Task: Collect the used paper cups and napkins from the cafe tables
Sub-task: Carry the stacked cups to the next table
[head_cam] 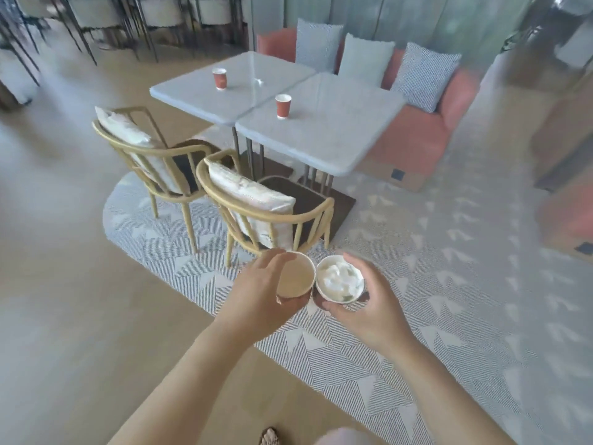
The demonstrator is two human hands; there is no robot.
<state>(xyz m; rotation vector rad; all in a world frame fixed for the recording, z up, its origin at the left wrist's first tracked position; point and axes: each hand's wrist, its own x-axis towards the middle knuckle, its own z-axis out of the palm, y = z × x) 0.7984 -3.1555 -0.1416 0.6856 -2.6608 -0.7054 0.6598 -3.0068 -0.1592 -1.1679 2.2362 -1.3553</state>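
1. Left hand (pixel 260 290): fingers (pixel 288 301) curled round an empty cup (pixel 295 276), thumb lying over its rim. The cup's mouth faces the camera and its inside is plain tan.
2. Right hand (pixel 372 303): fingers (pixel 330 306) wrapped under and round a filled cup (pixel 333 295), thumb on the far rim. White crumpled napkins (pixel 338 274) are packed inside it.
3. Both held cups sit side by side in the air over the rug (pixel 417 316). Their rims are touching or nearly so; I cannot tell which.
4. Left worktop (pixel 192 94) and right worktop (pixel 337 146): two pale square tops pushed together along one edge.
5. Far cup (pixel 220 78): red paper with a white rim, upright near the middle of the left worktop.
6. Near cup (pixel 283 106): the same kind, upright on the right worktop. It stands close to the edge shared with the left worktop, toward the corner on the chair side.
7. White bit (pixel 259 81): on the left worktop near the shared edge, too blurred to name.
8. Chairs (pixel 266 216): two light wooden armchairs with white back cushions. They are drawn up to the near edges of the worktops, one to each.
9. Sofa (pixel 417 136): salmon-coloured, along the far edges, carrying three grey pillows (pixel 365 59) upright against its back.
10. Rug: pale with a striped triangle pattern and a rounded outline, under the chairs and worktops.
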